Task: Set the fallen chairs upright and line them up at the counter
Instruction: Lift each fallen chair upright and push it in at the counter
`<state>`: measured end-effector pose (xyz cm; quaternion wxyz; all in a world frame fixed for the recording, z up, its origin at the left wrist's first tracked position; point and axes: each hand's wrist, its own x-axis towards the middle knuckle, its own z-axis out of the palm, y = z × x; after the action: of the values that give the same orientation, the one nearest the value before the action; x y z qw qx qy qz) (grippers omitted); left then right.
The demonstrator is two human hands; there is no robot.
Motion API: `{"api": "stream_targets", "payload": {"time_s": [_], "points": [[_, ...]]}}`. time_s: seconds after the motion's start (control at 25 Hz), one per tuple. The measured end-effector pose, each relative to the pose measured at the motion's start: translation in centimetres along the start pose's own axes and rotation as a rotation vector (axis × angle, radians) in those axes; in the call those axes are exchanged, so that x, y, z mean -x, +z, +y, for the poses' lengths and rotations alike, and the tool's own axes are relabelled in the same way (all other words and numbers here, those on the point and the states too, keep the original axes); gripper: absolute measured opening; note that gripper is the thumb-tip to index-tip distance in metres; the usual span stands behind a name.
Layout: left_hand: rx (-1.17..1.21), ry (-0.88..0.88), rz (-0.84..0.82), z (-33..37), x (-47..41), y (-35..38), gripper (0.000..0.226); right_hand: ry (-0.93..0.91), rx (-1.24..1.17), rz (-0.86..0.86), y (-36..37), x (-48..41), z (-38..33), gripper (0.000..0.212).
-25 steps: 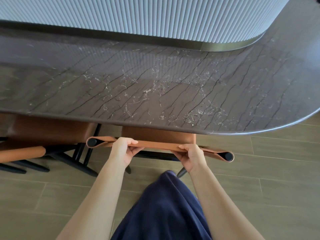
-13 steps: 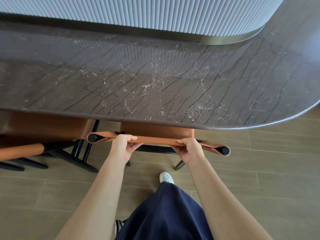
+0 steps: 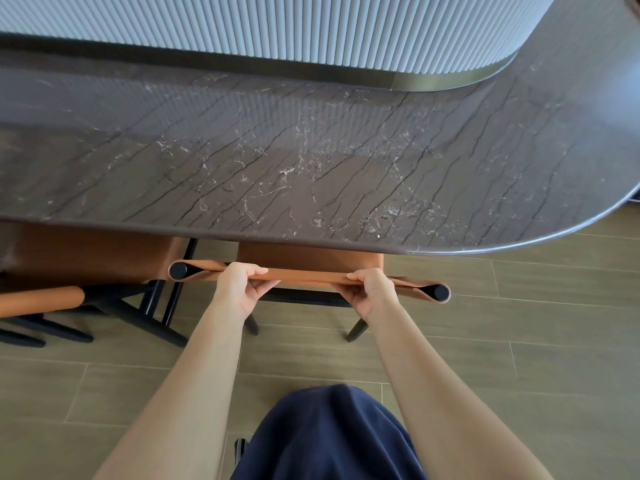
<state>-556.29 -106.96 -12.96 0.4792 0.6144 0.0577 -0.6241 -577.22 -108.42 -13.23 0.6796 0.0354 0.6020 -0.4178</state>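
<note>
Both left hand (image 3: 239, 287) and right hand (image 3: 370, 291) gripped the chair (image 3: 308, 276) back; an even push to the counter (image 3: 311, 168) edge seemed best.

Forearms (image 3: 194, 382) bare from the bottom edge up to the left hand (image 3: 239, 289) and right hand (image 3: 370, 292) at mid-frame, loose navy-blue garment (image 3: 329, 434) with soft folds fills the lower centre, dark sliver (image 3: 239, 450) at its left edge too cropped to identify.
</note>
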Motion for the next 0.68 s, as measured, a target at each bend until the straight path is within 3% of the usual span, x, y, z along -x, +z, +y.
{"api": "stream_targets", "payload": {"time_s": [0.36, 0.52, 0.68], "points": [[0.123, 0.075, -0.046, -2.0, 2.2, -0.2, 0.014, -0.043, 0.260, -0.119, -2.1, 1.1, 0.5, 0.003], [0.055, 0.140, -0.204, -5.0, 5.3, -1.0, 0.031, -0.124, 0.290, -0.237, -5.9, 3.4, 0.4, 0.016], [-0.033, 0.233, -0.278, -8.2, 9.0, -0.7, 0.029, -0.197, 0.264, -0.296, -10.3, 6.8, -0.4, 0.022]]}}
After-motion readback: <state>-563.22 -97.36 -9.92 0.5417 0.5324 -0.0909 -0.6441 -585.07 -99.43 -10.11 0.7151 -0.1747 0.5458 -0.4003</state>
